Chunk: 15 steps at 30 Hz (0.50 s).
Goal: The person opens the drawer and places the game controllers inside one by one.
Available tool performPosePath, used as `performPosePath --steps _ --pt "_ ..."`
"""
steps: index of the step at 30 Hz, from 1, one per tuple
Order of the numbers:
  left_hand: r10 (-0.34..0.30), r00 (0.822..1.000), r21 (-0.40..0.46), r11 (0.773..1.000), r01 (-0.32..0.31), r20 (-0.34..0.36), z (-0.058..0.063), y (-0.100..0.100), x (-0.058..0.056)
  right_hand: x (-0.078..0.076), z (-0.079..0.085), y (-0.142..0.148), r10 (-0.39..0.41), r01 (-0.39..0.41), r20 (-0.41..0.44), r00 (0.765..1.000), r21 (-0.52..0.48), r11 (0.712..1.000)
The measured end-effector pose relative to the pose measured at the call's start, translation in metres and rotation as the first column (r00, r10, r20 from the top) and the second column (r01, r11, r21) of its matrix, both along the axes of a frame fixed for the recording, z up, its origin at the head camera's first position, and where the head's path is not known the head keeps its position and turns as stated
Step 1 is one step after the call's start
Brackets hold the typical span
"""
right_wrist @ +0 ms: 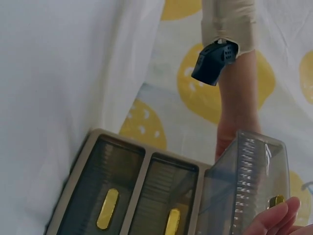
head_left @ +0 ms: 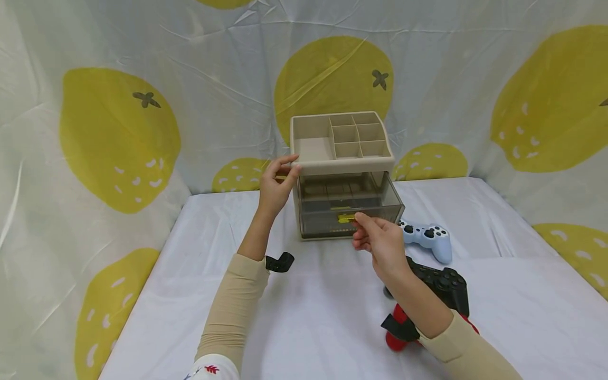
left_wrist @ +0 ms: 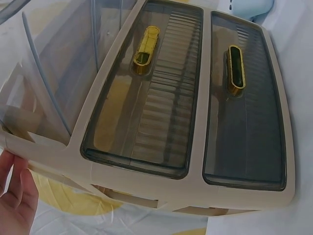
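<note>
A beige desktop drawer organizer (head_left: 347, 165) stands at the back of the table, its compartmented top facing up. Its uppermost drawer (head_left: 328, 219), of smoky clear plastic, is pulled out toward me. With thumb and fingertips my right hand (head_left: 382, 243) pinches the gold handle (head_left: 345, 218) of that drawer. My left hand (head_left: 275, 187) holds the organizer's upper left edge, thumb toward the front. Two lower drawers (left_wrist: 166, 98) with gold handles sit closed in the left wrist view; the pulled-out drawer hides them from the head view.
Right of the organizer lies a light blue game controller (head_left: 429, 237). Nearer me are a black controller (head_left: 444, 282) and a red controller (head_left: 396, 338), both partly covered by my right forearm. A lemon-print curtain (head_left: 223, 95) hangs close behind the organizer.
</note>
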State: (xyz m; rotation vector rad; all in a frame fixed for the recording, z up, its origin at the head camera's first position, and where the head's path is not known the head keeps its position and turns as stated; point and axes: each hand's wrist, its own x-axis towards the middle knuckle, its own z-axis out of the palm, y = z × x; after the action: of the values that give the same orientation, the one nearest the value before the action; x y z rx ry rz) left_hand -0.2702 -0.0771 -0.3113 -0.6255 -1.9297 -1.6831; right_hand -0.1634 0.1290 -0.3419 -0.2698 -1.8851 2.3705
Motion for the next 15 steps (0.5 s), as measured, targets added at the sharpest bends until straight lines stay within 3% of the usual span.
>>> performPosePath --steps 7,15 --pt "-0.004 1.000 0.003 1.000 0.004 0.005 0.000 0.000 -0.001 0.010 -0.002 -0.002 -0.008 0.007 0.020 1.000 0.022 1.000" --pt "-0.010 1.000 0.002 1.000 0.010 -0.014 -0.001 -0.001 -0.002 0.019 -0.005 -0.004 -0.028 0.028 -0.003 1.000 -0.035 0.999"
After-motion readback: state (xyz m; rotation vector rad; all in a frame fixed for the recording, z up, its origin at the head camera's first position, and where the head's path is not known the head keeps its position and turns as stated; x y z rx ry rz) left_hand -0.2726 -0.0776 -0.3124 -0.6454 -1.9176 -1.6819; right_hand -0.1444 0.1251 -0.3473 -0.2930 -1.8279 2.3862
